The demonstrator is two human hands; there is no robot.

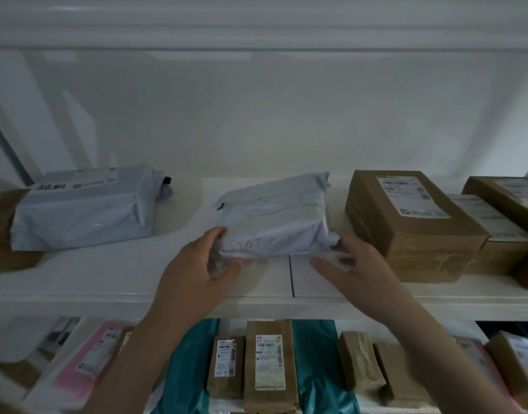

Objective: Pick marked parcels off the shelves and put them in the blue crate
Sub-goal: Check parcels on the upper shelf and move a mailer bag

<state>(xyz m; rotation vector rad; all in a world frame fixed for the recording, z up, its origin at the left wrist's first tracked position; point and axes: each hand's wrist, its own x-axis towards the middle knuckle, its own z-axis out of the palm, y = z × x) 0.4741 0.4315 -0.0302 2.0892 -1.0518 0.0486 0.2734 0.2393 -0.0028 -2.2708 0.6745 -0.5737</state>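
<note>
White shelving against a pale wall; a marked parcel is being taken from the upper shelf (113, 282).

The grey poly-bag parcel (276, 218), with red writing on its near face, lies flat mid-shelf, its long axis running front to back, slightly angled to the right. Its near left corner is pinched by the left hand (197, 264), while the right hand (350, 258), fingers spread, is set at the near right corner, probably to steady a soft bag. Another grey bag (83, 207) and a brown box (406, 216) flank it, well apart.
</note>
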